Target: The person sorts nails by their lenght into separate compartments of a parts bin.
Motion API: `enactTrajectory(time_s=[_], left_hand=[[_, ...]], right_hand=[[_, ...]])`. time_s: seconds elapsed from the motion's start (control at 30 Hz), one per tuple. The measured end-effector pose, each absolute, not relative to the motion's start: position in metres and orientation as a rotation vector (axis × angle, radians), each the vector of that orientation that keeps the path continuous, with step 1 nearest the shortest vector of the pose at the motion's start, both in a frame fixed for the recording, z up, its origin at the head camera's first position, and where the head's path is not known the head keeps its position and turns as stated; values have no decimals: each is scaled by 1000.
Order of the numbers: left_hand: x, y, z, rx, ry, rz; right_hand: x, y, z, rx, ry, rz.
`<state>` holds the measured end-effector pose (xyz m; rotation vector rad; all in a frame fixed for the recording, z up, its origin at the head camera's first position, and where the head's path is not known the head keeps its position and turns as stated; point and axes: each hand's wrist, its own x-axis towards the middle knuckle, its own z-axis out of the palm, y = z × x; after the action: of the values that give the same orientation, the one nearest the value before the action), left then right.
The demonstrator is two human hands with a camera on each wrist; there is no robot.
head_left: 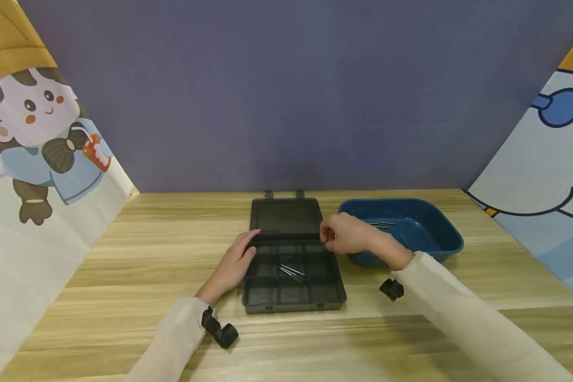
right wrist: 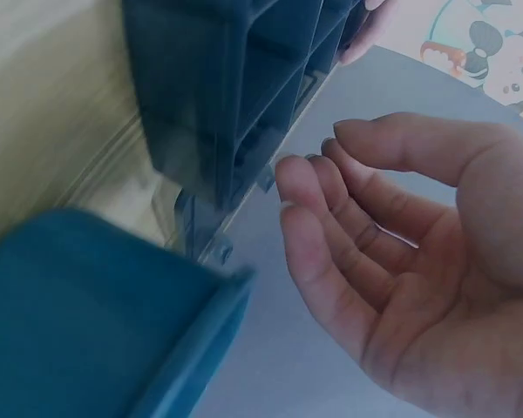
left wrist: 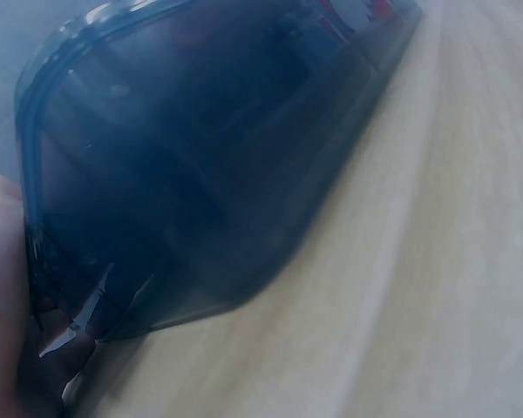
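A dark translucent compartment box (head_left: 293, 307) lies on the table with its lid (head_left: 285, 215) folded back. Several thin silver metal rods (head_left: 291, 270) lie in its middle column. My left hand (head_left: 231, 265) rests at the box's left edge, fingers stretched toward the hinge side; the left wrist view shows the box blurred beside it. Above the box's back right corner is my right hand (head_left: 348, 233), fingers loosely bent. In the right wrist view, no object shows between the thumb and fingers of the right hand (right wrist: 401, 235).
A blue plastic basin (head_left: 439, 228) stands right of the box, under the right forearm, with several thin metal rods (head_left: 382, 224) inside. A grey-blue panel (head_left: 286, 95) rises behind the wooden table (head_left: 138, 265). Printed cartoon panels flank both sides.
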<state>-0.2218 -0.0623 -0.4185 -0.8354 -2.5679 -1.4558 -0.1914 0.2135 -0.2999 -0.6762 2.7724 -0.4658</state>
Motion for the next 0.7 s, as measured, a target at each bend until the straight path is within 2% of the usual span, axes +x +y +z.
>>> enactTrajectory(time_s=[0.7], left_hand=[[-221,-62,-422,-843,-2536,-1438]], right_hand=[[-179,263,-291,-612,2888,-543]])
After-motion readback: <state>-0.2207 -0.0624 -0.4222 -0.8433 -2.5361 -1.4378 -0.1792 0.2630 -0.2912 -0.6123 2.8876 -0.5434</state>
